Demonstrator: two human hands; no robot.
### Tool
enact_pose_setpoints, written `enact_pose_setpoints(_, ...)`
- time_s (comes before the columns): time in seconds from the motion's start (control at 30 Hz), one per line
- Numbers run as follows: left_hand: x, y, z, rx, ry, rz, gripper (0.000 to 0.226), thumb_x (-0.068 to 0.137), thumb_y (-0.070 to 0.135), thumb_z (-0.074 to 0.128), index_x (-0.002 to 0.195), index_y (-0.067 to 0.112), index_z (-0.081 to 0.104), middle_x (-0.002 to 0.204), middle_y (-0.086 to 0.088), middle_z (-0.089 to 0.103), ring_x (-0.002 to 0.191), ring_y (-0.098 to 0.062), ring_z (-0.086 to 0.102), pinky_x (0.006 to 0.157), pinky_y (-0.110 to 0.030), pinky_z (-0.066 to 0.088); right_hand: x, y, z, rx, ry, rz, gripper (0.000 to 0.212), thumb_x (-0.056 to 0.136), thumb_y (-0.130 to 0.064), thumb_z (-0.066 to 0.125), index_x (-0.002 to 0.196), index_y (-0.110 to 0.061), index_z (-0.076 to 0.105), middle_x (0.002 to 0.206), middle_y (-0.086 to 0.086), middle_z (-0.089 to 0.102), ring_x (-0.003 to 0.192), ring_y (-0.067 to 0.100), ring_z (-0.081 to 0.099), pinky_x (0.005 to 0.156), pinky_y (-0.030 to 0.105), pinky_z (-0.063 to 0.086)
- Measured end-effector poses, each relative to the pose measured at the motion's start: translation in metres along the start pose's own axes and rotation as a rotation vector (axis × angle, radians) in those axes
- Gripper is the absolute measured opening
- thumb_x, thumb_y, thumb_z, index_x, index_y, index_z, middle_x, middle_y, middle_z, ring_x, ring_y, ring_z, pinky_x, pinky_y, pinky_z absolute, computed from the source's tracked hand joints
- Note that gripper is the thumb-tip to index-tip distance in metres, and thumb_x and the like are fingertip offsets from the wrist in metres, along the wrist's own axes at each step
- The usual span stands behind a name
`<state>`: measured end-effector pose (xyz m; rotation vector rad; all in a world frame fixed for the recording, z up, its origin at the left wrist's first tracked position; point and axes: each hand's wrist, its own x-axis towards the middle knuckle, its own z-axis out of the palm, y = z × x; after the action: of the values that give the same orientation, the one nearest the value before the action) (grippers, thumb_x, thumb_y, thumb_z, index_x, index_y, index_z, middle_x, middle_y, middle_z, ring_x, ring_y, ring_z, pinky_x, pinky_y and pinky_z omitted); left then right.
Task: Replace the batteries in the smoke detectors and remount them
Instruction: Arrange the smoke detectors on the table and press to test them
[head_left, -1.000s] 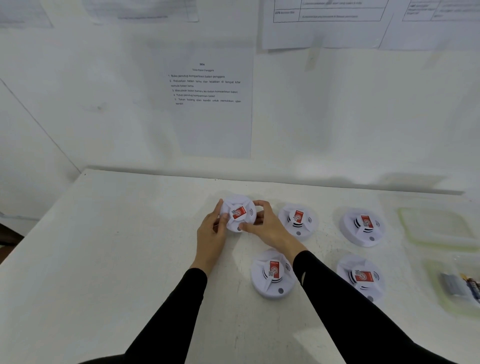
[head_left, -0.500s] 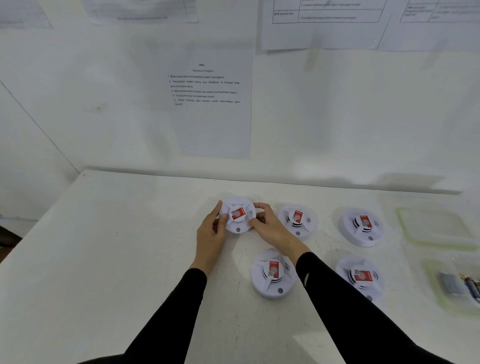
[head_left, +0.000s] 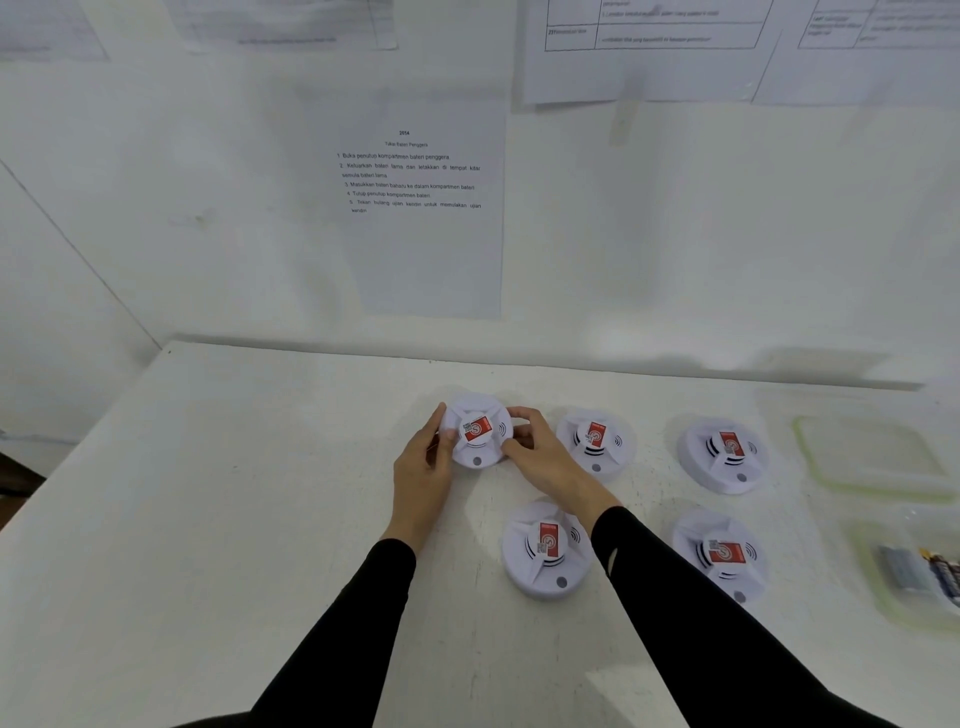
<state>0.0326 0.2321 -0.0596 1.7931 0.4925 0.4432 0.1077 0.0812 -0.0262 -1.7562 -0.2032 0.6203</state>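
A white round smoke detector (head_left: 477, 435) with a red label lies face up on the white table (head_left: 234, 509), at the left end of the back row. My left hand (head_left: 423, 467) grips its left rim and my right hand (head_left: 543, 457) grips its right rim. Several more detectors of the same kind lie on the table: one (head_left: 595, 441) just right of my right hand, one (head_left: 724, 454) further right, one (head_left: 545, 548) between my forearms and one (head_left: 722, 553) at the front right.
At the right edge a clear lidded container (head_left: 872, 452) stands behind an open clear tub (head_left: 914, 571) holding batteries. Printed sheets (head_left: 421, 208) hang on the white wall behind the table.
The held detector has dropped from a tilted, lifted pose to lying flat on the table, and has turned a little between my hands. Both hands stay on its rim.
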Motion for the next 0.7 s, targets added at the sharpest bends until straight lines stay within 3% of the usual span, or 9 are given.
enact_pose_setpoints(0.13,0.0008,-0.0004,-0.0003,-0.015,-0.003,-0.021,0.04,0.1,0.029,0.056,0.14,0.027,0.053,0.115,0.028,0.059,0.101,0.02,0.055,0.087,-0.005,0.042,-0.0016,-0.0009,0.0,0.006,0.001,-0.002,0.037,0.097,-0.013,0.052,0.131,-0.022,0.042,0.112,0.004,0.059,0.093,0.009,0.059,0.065,0.01,0.047)
enact_pose_setpoints(0.2,0.0006,-0.0004,-0.0003,-0.015,-0.004,-0.02,0.04,0.1,0.029,0.056,0.14,0.027,0.054,0.113,0.028,0.06,0.103,0.015,0.057,0.087,-0.006,0.043,-0.0016,-0.001,0.0,0.003,-0.001,-0.004,0.038,0.097,-0.014,0.052,0.132,-0.021,0.042,0.115,0.006,0.059,0.096,0.009,0.059,0.068,0.012,0.047)
enact_pose_setpoints(0.3,0.0014,0.0002,-0.0002,0.019,0.003,0.0,0.04,0.101,0.027,0.055,0.14,0.023,0.053,0.124,0.014,0.058,0.11,0.006,0.054,0.086,-0.001,0.039,-0.0015,-0.0011,-0.0001,0.004,0.0,-0.001,0.038,0.097,-0.013,0.052,0.132,-0.022,0.042,0.115,0.006,0.059,0.096,0.009,0.059,0.07,0.013,0.047)
enact_pose_setpoints(0.43,0.0039,-0.0028,-0.0005,0.088,0.014,0.034,0.04,0.101,0.024,0.054,0.14,0.021,0.053,0.125,0.002,0.055,0.108,0.009,0.051,0.083,0.003,0.035,-0.0016,-0.0009,-0.0007,0.004,0.0,-0.004,0.037,0.096,-0.013,0.053,0.131,-0.021,0.043,0.112,0.005,0.059,0.093,0.007,0.059,0.068,0.011,0.047)
enact_pose_setpoints(0.57,0.0032,-0.0023,-0.0003,0.079,0.02,0.035,0.039,0.1,0.022,0.055,0.139,0.018,0.054,0.123,0.001,0.056,0.107,0.009,0.052,0.082,0.003,0.036,-0.0017,-0.001,-0.0011,0.011,-0.001,-0.007,0.036,0.096,-0.013,0.053,0.13,-0.021,0.044,0.109,0.002,0.059,0.092,0.005,0.058,0.064,0.007,0.046)
enact_pose_setpoints(0.7,0.0016,-0.0031,-0.0007,0.047,0.027,0.021,0.039,0.099,0.024,0.057,0.138,0.019,0.056,0.122,0.004,0.06,0.11,-0.004,0.056,0.084,0.0,0.039,-0.0014,0.0004,-0.0002,0.008,0.008,-0.01,0.037,0.095,-0.014,0.056,0.129,-0.022,0.046,0.107,0.002,0.059,0.091,0.006,0.058,0.068,0.012,0.046)
